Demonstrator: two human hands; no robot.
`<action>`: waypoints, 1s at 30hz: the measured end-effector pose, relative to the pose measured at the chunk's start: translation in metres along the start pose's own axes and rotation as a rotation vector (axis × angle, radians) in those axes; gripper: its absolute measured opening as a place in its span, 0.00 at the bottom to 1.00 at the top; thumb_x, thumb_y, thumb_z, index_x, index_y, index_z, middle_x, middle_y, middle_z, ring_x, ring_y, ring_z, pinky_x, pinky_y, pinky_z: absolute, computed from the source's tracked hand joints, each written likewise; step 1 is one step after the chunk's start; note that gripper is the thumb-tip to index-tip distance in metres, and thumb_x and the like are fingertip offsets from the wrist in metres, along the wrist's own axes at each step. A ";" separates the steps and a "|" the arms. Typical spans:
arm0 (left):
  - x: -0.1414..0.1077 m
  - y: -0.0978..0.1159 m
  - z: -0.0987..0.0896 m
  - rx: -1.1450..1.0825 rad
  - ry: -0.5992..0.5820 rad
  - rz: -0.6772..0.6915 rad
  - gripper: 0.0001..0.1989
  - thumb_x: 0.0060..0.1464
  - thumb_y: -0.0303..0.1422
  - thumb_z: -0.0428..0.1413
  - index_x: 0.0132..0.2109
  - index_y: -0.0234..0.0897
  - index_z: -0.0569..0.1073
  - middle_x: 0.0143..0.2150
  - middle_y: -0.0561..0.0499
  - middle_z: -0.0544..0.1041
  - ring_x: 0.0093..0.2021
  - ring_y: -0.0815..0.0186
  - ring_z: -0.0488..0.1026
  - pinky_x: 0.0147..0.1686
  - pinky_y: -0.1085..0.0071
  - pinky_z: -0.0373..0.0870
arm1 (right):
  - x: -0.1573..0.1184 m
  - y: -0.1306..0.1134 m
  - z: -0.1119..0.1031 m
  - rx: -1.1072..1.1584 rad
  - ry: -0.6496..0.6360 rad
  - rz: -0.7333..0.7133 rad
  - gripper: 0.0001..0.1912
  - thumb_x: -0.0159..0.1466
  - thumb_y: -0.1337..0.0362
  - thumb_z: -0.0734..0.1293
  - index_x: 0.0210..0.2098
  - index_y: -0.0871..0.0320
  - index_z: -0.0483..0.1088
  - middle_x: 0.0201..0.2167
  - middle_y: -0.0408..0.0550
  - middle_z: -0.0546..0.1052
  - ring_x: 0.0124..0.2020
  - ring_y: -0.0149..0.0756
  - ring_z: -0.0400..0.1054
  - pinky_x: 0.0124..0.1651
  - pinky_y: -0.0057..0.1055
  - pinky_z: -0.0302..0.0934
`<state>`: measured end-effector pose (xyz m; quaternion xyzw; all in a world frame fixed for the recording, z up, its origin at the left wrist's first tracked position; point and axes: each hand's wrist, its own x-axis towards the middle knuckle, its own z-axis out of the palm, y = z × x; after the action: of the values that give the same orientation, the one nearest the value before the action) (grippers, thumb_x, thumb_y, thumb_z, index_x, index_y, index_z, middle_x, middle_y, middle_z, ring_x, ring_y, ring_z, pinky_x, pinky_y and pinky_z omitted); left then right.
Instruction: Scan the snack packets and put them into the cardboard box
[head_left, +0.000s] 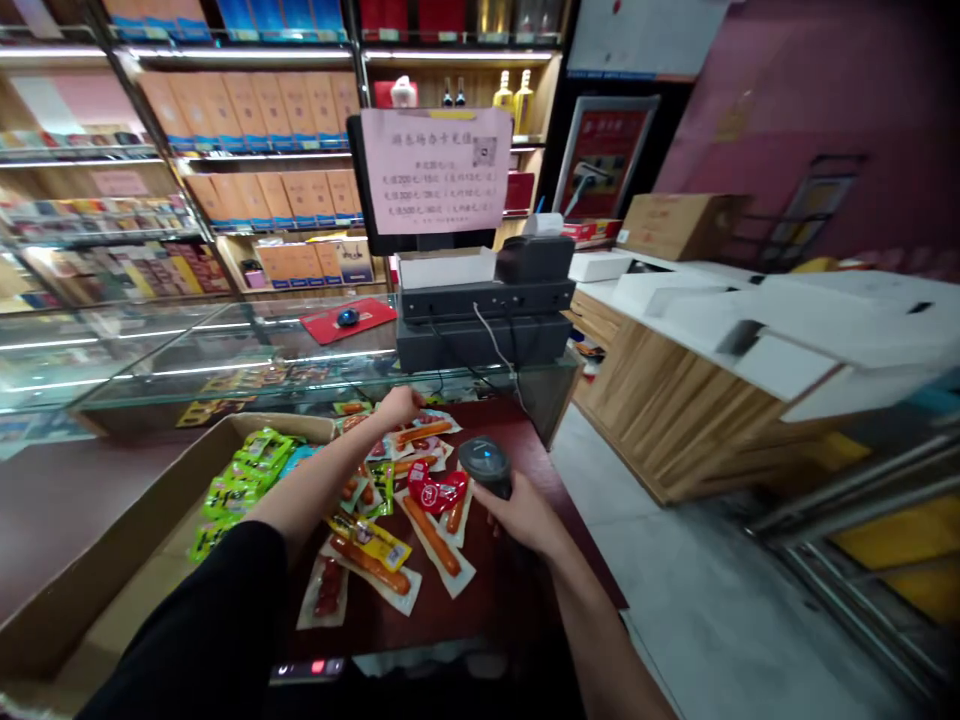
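My right hand (521, 510) is wrapped round the handle of a black barcode scanner (485, 462), its head pointing away over the dark red table (510, 590). My left hand (401, 405) reaches to the far side of the snack pile, fingers curled down by the packets; what they hold, if anything, is hidden. Between my arms lie several packed sausages (431, 535), a red packet (437, 488) close to the scanner and a yellow packet (371, 540). A cardboard box (150, 500) at the left holds green packets (251, 475) and passes partly under my left forearm.
Behind the table stand a glass counter (180, 360), a red mat (349, 322) with a mouse, and a monitor with a pink paper sign (435, 170) above black register equipment (484, 340). A wooden counter (652, 400) is at the right. Full shelves line the back.
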<state>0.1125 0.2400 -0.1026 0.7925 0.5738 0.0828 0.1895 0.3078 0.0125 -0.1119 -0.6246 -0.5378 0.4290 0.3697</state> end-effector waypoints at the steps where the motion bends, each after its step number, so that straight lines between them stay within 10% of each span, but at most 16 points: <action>1: 0.007 0.004 0.006 0.053 0.019 0.009 0.17 0.43 0.33 0.63 0.44 0.38 0.79 0.40 0.49 0.80 0.40 0.63 0.76 0.38 0.76 0.68 | 0.000 0.002 -0.003 -0.001 0.009 0.001 0.16 0.59 0.51 0.67 0.35 0.59 0.68 0.16 0.41 0.72 0.15 0.32 0.68 0.18 0.24 0.60; 13: 0.040 0.023 0.042 0.358 0.131 0.076 0.15 0.54 0.30 0.54 0.50 0.35 0.71 0.42 0.39 0.78 0.44 0.54 0.76 0.42 0.66 0.69 | 0.005 0.015 -0.025 -0.026 0.041 0.039 0.16 0.60 0.51 0.66 0.34 0.60 0.68 0.18 0.44 0.74 0.15 0.32 0.69 0.18 0.24 0.60; 20: 0.022 0.017 0.031 0.274 0.159 0.104 0.15 0.51 0.27 0.55 0.47 0.31 0.73 0.43 0.36 0.77 0.44 0.54 0.76 0.42 0.67 0.68 | 0.001 0.011 -0.016 -0.024 0.044 0.012 0.16 0.60 0.52 0.67 0.35 0.59 0.68 0.18 0.43 0.74 0.16 0.32 0.69 0.19 0.24 0.61; 30: -0.080 -0.021 -0.006 -0.987 0.090 -0.182 0.12 0.42 0.29 0.63 0.37 0.33 0.74 0.30 0.51 0.77 0.29 0.69 0.73 0.30 0.74 0.70 | 0.007 -0.013 0.035 0.063 -0.117 -0.036 0.16 0.59 0.51 0.67 0.37 0.58 0.68 0.16 0.40 0.72 0.14 0.32 0.67 0.17 0.25 0.61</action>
<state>0.0662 0.1719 -0.0988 0.5507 0.5408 0.3615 0.5232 0.2707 0.0210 -0.1130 -0.5769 -0.5559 0.4745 0.3647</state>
